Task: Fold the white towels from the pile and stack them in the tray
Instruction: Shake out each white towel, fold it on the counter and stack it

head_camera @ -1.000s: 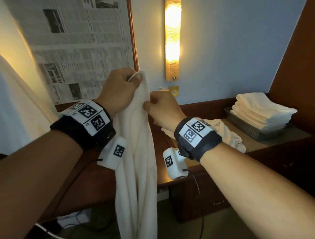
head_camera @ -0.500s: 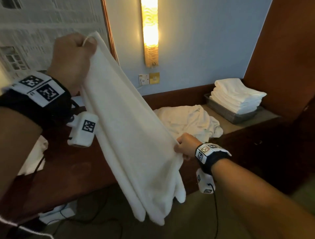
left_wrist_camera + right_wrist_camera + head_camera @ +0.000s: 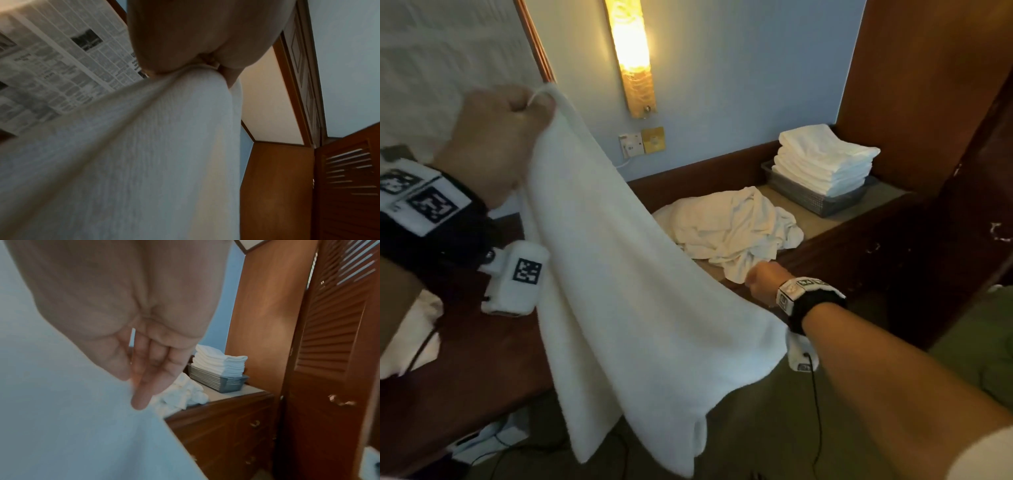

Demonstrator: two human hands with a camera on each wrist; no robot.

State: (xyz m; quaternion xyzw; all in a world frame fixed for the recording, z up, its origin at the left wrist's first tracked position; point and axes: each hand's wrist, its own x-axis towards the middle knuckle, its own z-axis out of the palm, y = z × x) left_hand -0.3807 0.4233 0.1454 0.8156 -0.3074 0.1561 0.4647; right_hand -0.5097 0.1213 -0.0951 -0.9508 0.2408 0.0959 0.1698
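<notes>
A white towel point(image 3: 626, 291) hangs stretched in the air between my two hands, its lower edge drooping toward the floor. My left hand point(image 3: 530, 109) is raised at the upper left and grips one top corner in a fist; the left wrist view shows the towel point(image 3: 144, 146) bunched under the left hand point(image 3: 205, 68). My right hand point(image 3: 751, 281), low and to the right, pinches the other corner; in the right wrist view the thumb and fingers point(image 3: 141, 386) hold the towel's edge point(image 3: 72, 418). Behind lies the crumpled towel pile point(image 3: 729, 229). The grey tray point(image 3: 822, 202) holds a stack of folded towels point(image 3: 825, 157).
The pile and tray sit on a wooden counter point(image 3: 835, 226) along the blue wall. A lit wall lamp point(image 3: 631, 58) and a socket point(image 3: 631, 145) are above it. A louvred wooden door point(image 3: 329, 353) stands to the right. Another white cloth point(image 3: 410, 335) lies at the left; cables run on the floor.
My hands have drawn apart: the left stayed high and went left, the right slid down and to the right along the edge. The towel went from hanging bunched to spread out.
</notes>
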